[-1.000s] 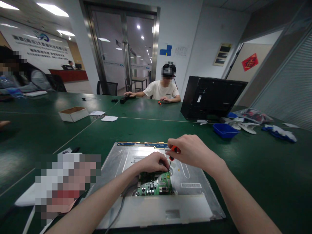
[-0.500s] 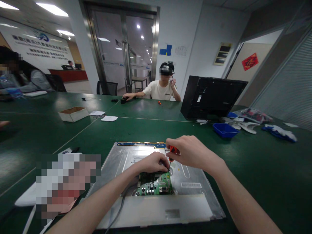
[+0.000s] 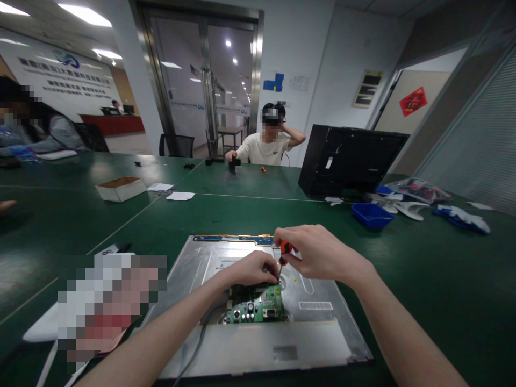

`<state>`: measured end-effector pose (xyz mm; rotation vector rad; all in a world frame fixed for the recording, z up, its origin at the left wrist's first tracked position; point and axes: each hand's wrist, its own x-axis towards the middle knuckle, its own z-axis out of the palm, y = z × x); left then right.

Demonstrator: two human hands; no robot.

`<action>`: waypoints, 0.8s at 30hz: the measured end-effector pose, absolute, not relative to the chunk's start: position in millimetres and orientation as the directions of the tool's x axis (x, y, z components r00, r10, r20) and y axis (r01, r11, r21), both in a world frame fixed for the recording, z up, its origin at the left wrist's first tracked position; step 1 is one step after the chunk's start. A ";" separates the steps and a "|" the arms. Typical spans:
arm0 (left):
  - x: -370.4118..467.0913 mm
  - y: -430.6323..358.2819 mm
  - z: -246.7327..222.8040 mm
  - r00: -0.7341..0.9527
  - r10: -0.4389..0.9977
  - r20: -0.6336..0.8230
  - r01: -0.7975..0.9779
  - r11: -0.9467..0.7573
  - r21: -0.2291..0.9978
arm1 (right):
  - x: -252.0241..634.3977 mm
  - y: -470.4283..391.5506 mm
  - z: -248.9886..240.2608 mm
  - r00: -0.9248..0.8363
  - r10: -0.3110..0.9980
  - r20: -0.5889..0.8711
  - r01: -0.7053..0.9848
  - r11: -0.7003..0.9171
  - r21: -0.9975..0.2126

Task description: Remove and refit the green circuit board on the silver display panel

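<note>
My right hand (image 3: 316, 250) is wrapped round the red and black handle of a screwdriver (image 3: 285, 250), its shaft pointing down at the upper right corner of a green circuit board (image 3: 262, 306). Beside that tip, the fingers of my left hand (image 3: 256, 267) are pinched together at the board's top edge; what they hold, if anything, is hidden. The board lies on the bare metal back of a display panel (image 3: 322, 344), flat on the table. A grey cable (image 3: 197, 349) runs from the board's left side to the panel's near edge. A blue strip board (image 3: 226, 238) lines the panel's far edge.
On the green table (image 3: 226, 215) stand a white open box (image 3: 121, 190), a blue tray (image 3: 371, 215) and a black monitor housing (image 3: 355, 161). Gloves (image 3: 461, 219) lie at the right. Across the table sits a person (image 3: 268, 142) near another screwdriver (image 3: 264, 170); a second person is at left.
My hands and the screwdriver stay nearly in place. The person opposite has moved a small black object to the right and raised the other arm beside the head.
</note>
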<state>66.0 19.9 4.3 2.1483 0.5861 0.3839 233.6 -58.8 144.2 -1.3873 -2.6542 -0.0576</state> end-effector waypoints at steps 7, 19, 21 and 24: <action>66.0 18.8 7.6 0.847 0.528 0.063 0.279 -0.542 0.792 | 231.9 -52.4 140.2 -0.461 0.873 0.157 0.887 0.451 0.094; 66.0 18.2 7.6 0.841 0.537 0.068 0.292 -0.556 0.779 | 234.2 -56.6 140.7 -0.474 0.868 0.147 0.880 0.468 0.077; 66.3 18.1 7.8 0.845 0.530 0.066 0.286 -0.553 0.783 | 233.1 -55.2 139.9 -0.459 0.876 0.150 0.888 0.446 0.113; 66.5 18.5 7.0 0.852 0.518 0.078 0.264 -0.553 0.790 | 231.9 -55.3 140.6 -0.498 0.856 0.141 0.867 0.494 0.065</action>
